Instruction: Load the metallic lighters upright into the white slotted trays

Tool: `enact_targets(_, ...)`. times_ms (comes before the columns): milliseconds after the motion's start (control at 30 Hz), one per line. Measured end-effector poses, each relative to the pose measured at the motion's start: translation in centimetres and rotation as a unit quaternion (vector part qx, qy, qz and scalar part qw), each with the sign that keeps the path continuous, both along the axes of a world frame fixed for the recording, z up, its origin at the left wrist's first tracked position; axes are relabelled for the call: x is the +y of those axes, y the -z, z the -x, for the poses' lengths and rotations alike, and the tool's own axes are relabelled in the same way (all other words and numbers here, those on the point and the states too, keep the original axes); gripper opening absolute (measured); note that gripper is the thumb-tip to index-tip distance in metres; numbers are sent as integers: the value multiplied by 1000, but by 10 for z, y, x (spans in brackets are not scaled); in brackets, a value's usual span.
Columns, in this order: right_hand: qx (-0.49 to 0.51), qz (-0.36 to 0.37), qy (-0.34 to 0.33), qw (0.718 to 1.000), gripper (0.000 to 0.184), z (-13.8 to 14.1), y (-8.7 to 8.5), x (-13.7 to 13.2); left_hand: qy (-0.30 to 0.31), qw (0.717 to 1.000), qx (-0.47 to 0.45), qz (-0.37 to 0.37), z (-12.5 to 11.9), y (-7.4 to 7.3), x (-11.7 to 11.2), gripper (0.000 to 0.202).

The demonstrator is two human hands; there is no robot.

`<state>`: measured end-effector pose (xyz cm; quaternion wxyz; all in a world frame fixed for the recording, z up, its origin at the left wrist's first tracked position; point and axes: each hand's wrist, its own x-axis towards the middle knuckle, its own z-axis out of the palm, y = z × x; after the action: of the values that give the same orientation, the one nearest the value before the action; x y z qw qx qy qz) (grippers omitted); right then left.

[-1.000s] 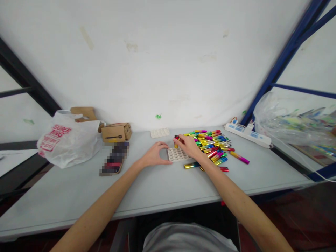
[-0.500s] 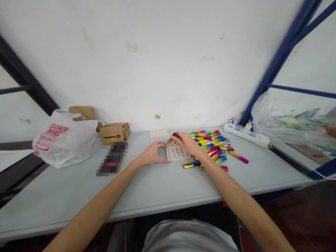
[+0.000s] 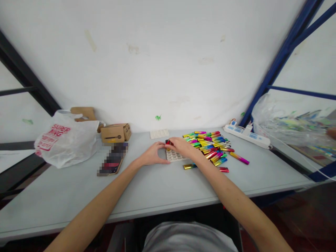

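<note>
Soft, bright light covers the white painted wall (image 3: 168,63) beyond the right hand's (image 3: 183,147) grip. Glare streaks the shiny multicoloured metallic tubes (image 3: 213,144) just right of it, while the dark red floor (image 3: 301,217) below sinks into shadow. Pixelation masks a flat dark rectangular object (image 3: 112,161) to its left. Wide-angle distortion slants the blue metal frame (image 3: 280,59) far right; the grip looks soft.

Grey top (image 3: 189,239) (paler in patches, softly creased); forearms (image 3: 105,201) bare, slender; hands (image 3: 152,154) ungloved.
</note>
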<state>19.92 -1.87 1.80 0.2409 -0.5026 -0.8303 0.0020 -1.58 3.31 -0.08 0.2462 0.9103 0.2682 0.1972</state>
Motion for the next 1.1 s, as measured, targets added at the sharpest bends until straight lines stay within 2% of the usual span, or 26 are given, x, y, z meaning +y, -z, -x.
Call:
enact_targets(100, 38, -20, 13, 999, 38, -12, -5, -5, 4, 1000, -3, -3, 1, 0, 1, 71)
enact_targets(233, 105, -75, 69, 989, 37, -50, -9, -10, 7, 1000, -12, -4, 1, 2, 3, 70)
enact_targets(333, 93, -107, 127, 982, 42, -81, -7, -5, 5, 1000, -12, -1, 1, 3, 5, 71)
enact_targets(433, 80, -114, 165, 976, 44, -98, -3, 2, 7, 1000, -15, -3, 1, 4, 6, 71)
enact_targets(533, 73, -101, 158, 980, 44, -99, 2, 6, 9, 1000, -17, -6, 1, 3, 6, 69)
enact_targets(667, 63, -76, 110, 989, 25, -89, 11, 10, 11, 1000, -12, -5, 1, 2, 6, 70)
enact_targets(767, 7, -34, 62, 998, 30, -85, 14, 10, 13, 1000, -13, -6, 2, 2, 6, 70)
enact_targets(867, -25, 19, 28, 999, 27, -84, 13, 9, 14, 1000, -14, -8, 2, 2, 6, 70)
enact_targets(1100, -38, 38, 79, 995, 20, -81, 10, 8, 15, 1000, -15, -13, 3, 1, 5, 68)
